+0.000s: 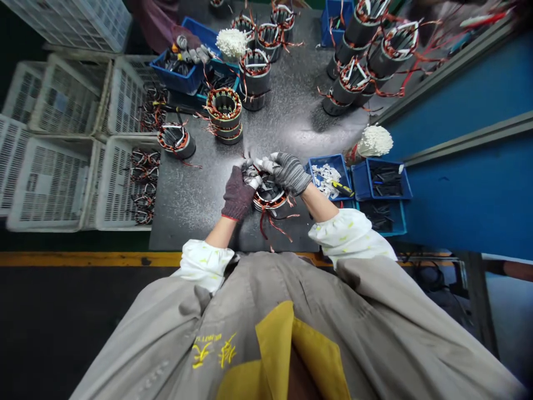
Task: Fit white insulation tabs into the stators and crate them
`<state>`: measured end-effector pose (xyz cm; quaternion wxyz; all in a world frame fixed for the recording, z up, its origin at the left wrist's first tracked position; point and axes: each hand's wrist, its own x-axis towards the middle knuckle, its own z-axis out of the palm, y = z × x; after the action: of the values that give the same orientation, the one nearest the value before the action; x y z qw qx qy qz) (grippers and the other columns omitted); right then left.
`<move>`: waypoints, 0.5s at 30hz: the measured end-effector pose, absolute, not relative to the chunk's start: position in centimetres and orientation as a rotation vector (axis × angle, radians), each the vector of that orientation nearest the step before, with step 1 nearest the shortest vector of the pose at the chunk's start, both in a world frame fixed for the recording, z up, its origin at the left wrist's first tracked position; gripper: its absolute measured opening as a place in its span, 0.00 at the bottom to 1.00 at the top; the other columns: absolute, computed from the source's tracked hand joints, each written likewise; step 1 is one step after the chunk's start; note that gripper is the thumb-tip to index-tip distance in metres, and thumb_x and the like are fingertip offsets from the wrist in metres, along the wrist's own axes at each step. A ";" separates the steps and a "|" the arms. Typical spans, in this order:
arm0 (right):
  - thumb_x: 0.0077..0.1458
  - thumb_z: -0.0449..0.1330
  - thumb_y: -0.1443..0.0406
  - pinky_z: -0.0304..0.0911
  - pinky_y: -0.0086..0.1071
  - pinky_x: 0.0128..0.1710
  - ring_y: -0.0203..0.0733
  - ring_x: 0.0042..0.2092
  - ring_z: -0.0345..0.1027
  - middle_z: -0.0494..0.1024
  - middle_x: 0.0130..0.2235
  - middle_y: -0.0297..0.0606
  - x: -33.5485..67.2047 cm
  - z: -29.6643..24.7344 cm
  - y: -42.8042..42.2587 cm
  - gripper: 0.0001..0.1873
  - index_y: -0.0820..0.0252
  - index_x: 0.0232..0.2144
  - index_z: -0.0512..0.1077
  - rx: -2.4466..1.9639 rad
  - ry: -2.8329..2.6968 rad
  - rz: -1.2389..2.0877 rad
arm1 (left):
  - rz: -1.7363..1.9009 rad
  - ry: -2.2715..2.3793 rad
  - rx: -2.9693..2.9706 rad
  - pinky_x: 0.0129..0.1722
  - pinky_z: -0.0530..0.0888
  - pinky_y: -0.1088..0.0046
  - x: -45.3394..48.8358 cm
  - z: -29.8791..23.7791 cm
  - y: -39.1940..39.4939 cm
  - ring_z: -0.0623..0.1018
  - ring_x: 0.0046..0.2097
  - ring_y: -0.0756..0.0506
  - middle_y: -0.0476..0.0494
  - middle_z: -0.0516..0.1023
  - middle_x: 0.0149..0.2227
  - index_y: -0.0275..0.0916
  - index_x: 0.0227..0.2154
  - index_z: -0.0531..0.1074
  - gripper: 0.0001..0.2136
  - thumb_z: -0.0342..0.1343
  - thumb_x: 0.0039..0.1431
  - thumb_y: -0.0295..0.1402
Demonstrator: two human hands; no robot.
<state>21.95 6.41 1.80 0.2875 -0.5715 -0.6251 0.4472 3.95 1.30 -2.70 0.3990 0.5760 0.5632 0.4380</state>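
Observation:
A motor stator (270, 203) with copper windings stands on the table close in front of me, its loose red and copper leads trailing toward my body. My left hand (240, 191), in a dark maroon glove with pale fingertips, is closed at the stator's left and far rim. In a grey striped glove, my right hand (288, 172) reaches over the far right rim with its fingers pinched together. Whatever sits between those fingertips is too small to make out. The fingers of both hands hide part of the far rim.
Stacked stators (225, 114) and a single stator (177, 140) stand to the left; more stators (353, 78) stand far right. Blue bins (381, 179) hold black sleeves; another bin (345, 166) holds white pieces and a yellow cutter. White crates (104, 183) line the left. A co-worker's gloved hand (194, 53) reaches into a bin.

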 end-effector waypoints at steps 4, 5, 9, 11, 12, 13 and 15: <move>0.67 0.63 0.44 0.78 0.35 0.46 0.41 0.39 0.76 0.78 0.32 0.34 22.3 1.6 6.8 0.23 0.54 0.30 0.72 -1.324 -1.185 1.408 | 1.101 1.427 1.442 0.55 0.82 0.63 3.7 -3.0 2.2 0.84 0.50 0.44 0.40 0.85 0.52 0.41 0.58 0.70 0.22 0.65 0.62 0.33; 0.69 0.62 0.43 0.79 0.37 0.48 0.41 0.40 0.77 0.77 0.32 0.34 22.7 1.6 7.0 0.24 0.53 0.32 0.72 -1.284 -1.061 1.411 | 1.094 1.436 1.448 0.54 0.82 0.64 3.6 -2.7 2.1 0.84 0.48 0.45 0.41 0.85 0.51 0.41 0.59 0.70 0.23 0.65 0.62 0.34; 0.71 0.55 0.40 0.79 0.40 0.55 0.42 0.42 0.77 0.72 0.31 0.33 25.6 0.5 8.2 0.24 0.50 0.35 0.70 -1.205 -0.877 1.338 | 1.068 1.562 1.672 0.61 0.78 0.56 4.1 0.0 -0.7 0.83 0.53 0.40 0.37 0.84 0.55 0.41 0.65 0.70 0.24 0.61 0.69 0.40; 0.71 0.53 0.40 0.78 0.42 0.55 0.43 0.41 0.76 0.70 0.30 0.33 27.4 -0.7 8.0 0.25 0.50 0.34 0.68 -1.219 -0.863 1.235 | 0.928 1.625 1.926 0.72 0.69 0.45 5.3 1.4 -2.8 0.82 0.60 0.34 0.35 0.84 0.58 0.43 0.65 0.73 0.26 0.64 0.68 0.44; 0.70 0.53 0.39 0.78 0.42 0.54 0.43 0.40 0.75 0.69 0.29 0.33 28.3 -1.3 7.5 0.25 0.50 0.33 0.67 -1.252 -0.843 1.180 | 0.803 1.634 2.046 0.75 0.63 0.39 6.0 1.9 -3.6 0.81 0.61 0.31 0.35 0.85 0.57 0.44 0.64 0.74 0.27 0.67 0.66 0.46; 0.69 0.53 0.39 0.78 0.42 0.53 0.43 0.37 0.74 0.68 0.28 0.32 29.1 -1.9 6.9 0.25 0.50 0.32 0.66 -1.304 -0.838 1.138 | 0.666 1.632 2.137 0.76 0.59 0.35 6.8 2.1 -4.3 0.82 0.60 0.29 0.36 0.86 0.54 0.44 0.61 0.77 0.26 0.70 0.63 0.46; 0.68 0.54 0.39 0.78 0.41 0.49 0.43 0.35 0.73 0.66 0.26 0.31 30.2 -3.0 4.8 0.26 0.50 0.30 0.65 -1.458 -0.960 1.109 | 0.448 1.627 2.218 0.73 0.60 0.31 8.0 2.0 -4.5 0.84 0.55 0.27 0.37 0.88 0.46 0.44 0.53 0.81 0.21 0.72 0.60 0.45</move>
<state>30.25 4.82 -3.03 0.5110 -0.6060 -0.3990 0.4609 8.03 -4.52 2.01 0.1761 0.7834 0.5747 0.1582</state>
